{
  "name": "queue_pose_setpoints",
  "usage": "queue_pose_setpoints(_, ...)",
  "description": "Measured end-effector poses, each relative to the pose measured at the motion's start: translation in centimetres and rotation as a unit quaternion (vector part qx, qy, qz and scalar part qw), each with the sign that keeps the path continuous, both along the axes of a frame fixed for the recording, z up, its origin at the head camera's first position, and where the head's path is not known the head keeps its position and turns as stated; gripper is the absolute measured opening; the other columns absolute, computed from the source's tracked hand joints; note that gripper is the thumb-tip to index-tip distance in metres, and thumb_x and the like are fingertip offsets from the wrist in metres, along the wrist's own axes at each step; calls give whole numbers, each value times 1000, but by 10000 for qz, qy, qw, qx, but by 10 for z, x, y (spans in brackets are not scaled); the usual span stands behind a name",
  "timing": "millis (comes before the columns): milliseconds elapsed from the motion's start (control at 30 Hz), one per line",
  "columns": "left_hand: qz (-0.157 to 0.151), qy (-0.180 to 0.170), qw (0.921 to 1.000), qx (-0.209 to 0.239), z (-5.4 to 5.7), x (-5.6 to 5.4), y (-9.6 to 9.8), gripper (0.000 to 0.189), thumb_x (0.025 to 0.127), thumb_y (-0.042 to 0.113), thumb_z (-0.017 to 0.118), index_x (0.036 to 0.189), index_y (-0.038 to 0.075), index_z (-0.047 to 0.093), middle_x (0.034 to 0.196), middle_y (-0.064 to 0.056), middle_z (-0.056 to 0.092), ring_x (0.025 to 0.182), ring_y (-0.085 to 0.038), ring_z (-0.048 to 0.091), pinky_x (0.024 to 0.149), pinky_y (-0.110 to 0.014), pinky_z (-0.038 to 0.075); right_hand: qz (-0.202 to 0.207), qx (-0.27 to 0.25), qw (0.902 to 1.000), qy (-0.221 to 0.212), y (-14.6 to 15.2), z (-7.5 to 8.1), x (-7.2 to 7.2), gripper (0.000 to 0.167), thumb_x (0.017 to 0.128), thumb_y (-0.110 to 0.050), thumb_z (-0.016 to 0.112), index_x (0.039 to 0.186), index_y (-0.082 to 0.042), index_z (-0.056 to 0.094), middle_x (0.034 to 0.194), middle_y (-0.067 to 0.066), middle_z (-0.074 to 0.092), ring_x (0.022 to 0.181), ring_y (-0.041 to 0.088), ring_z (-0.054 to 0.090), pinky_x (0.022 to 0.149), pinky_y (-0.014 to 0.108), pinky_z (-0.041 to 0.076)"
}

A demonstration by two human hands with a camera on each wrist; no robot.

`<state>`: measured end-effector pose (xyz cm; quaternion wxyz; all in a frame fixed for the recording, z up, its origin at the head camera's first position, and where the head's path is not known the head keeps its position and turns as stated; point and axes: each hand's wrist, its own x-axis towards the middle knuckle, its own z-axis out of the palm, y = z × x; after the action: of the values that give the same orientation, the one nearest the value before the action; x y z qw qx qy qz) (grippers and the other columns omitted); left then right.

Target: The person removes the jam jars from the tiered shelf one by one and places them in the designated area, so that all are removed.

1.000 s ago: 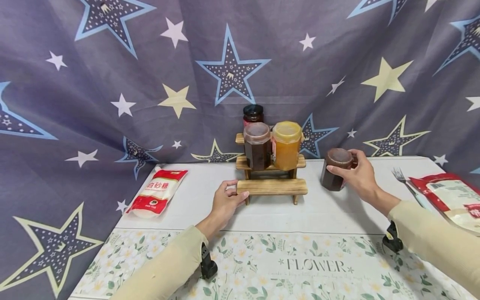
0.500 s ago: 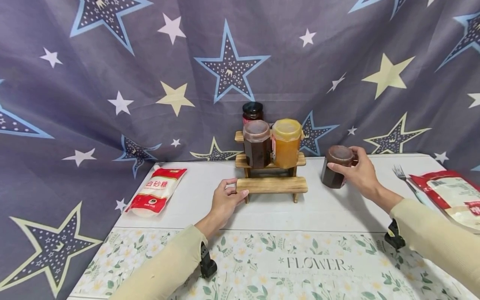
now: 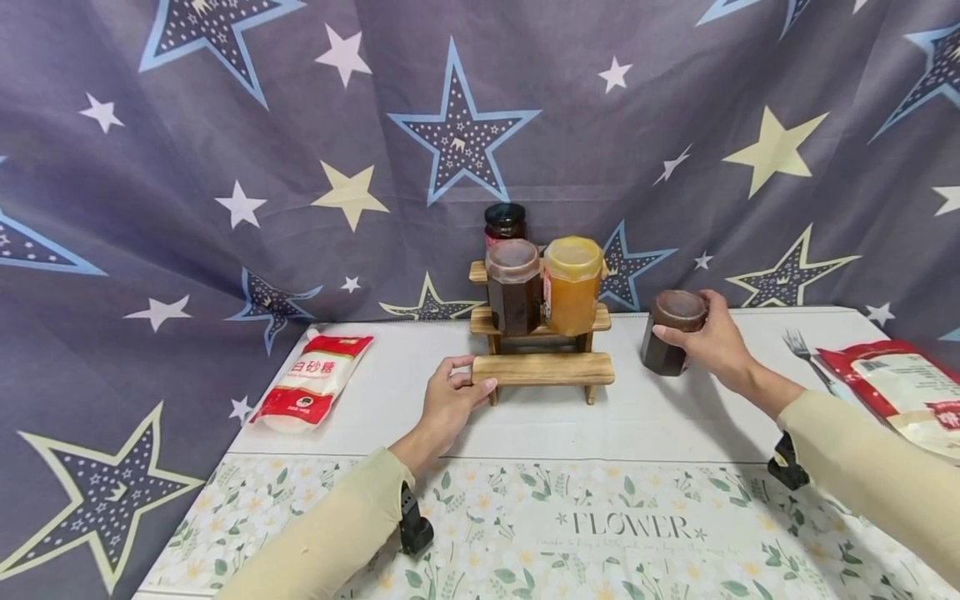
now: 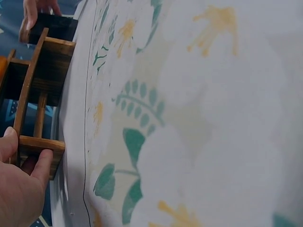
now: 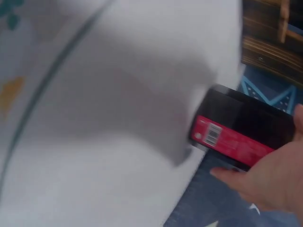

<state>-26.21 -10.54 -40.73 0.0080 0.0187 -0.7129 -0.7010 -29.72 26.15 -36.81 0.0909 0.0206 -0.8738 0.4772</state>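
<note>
My left hand (image 3: 448, 404) pinches the left end of the bottom step of a small three-tier wooden rack (image 3: 543, 369), thumb in front and fingers behind. On the middle step stand a dark jam jar (image 3: 515, 287) and, to its right, an orange-yellow jar (image 3: 573, 287). Behind them a black-lidded jar (image 3: 505, 223) shows on the top step, partly hidden. To the right of the rack, my right hand (image 3: 718, 343) grips another dark jar (image 3: 667, 346) by its upper part. This jar's red label with a barcode (image 5: 213, 134) shows in the right wrist view.
A red-and-white bag of sugar (image 3: 311, 383) lies at the left on the white table. At the right are a fork (image 3: 813, 362) and a red-and-cream packet (image 3: 900, 387). A floral cloth (image 3: 480, 529) covers the front, and a star-patterned curtain (image 3: 555, 50) hangs behind.
Hands, rack and jars keep nearly the same places. The whole view has shifted very slightly upward with the head camera.
</note>
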Motion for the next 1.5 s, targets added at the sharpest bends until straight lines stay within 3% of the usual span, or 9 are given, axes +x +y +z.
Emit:
queue_pose_setpoints(133,-18,-49,10000,-1,0,0,0,53,84,0,73,131,5,48,102,-20,67,85,-18,68,86,-38,58,149,-87,9996,-232,0,16,-3,109,86,-34,73,150,3,-7,144,38,22,128,50,34,104,59,36)
queue_pose_setpoints(400,-43,-17,10000,14,0,0,0,52,85,0,72,131,5,48,99,-19,67,88,-23,68,86,-39,58,181,-81,9996,-218,3,50,-5,110,86,-41,72,152,0,-5,150,35,16,137,49,22,110,63,27)
queue_pose_setpoints(967,-40,-11,10000,21,0,-1,0,52,84,0,72,130,5,48,100,-19,67,86,-22,68,84,-37,59,320,-106,9992,211,-23,113,-18,97,87,-55,63,155,-14,8,155,20,22,138,41,28,110,59,31)
queue_pose_setpoints(1500,-73,-29,10000,-17,0,-1,-1,53,85,1,72,131,5,47,105,-22,66,87,-18,68,87,-39,58,849,-399,9950,334,-89,151,-27,87,88,-49,65,154,-16,18,153,16,28,139,31,30,113,51,33)
